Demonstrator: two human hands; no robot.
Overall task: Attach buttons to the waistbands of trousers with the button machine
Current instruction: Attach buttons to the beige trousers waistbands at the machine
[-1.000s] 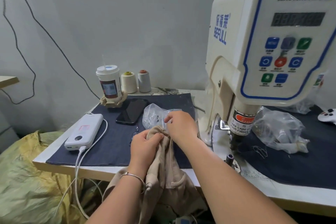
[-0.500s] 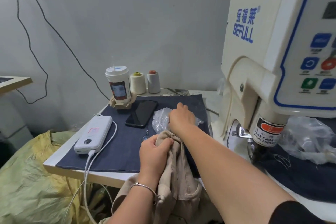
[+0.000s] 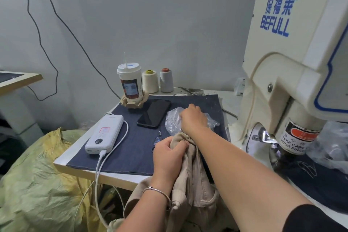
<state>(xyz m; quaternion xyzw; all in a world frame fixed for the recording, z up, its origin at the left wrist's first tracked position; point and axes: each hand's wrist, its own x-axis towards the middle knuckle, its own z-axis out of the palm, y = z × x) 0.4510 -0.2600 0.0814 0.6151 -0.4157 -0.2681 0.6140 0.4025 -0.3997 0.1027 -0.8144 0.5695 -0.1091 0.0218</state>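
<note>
Beige trousers (image 3: 195,181) hang over the table's front edge, their waistband bunched on the dark blue mat (image 3: 131,152). My left hand (image 3: 167,154) grips the waistband's top. Beyond it, my right hand (image 3: 194,118) reaches with bent fingers into a clear plastic bag (image 3: 172,121) of small buttons; its fingertips are hidden, so I cannot tell what they hold. The cream button machine (image 3: 282,73) stands at the right, and its head (image 3: 297,137) with the warning label sits to the right of both hands.
On the mat lie a white power bank (image 3: 105,133) with its cable, a black phone (image 3: 154,113), and behind them a paper cup (image 3: 130,83) and two thread cones (image 3: 150,81). A yellow-green sack (image 3: 37,184) fills the floor at left. Another plastic bag (image 3: 331,147) lies behind the machine head.
My right hand has left the waistband and gone forward into the button bag. The left hand keeps its grip on the trousers. My view has swung to the left.
</note>
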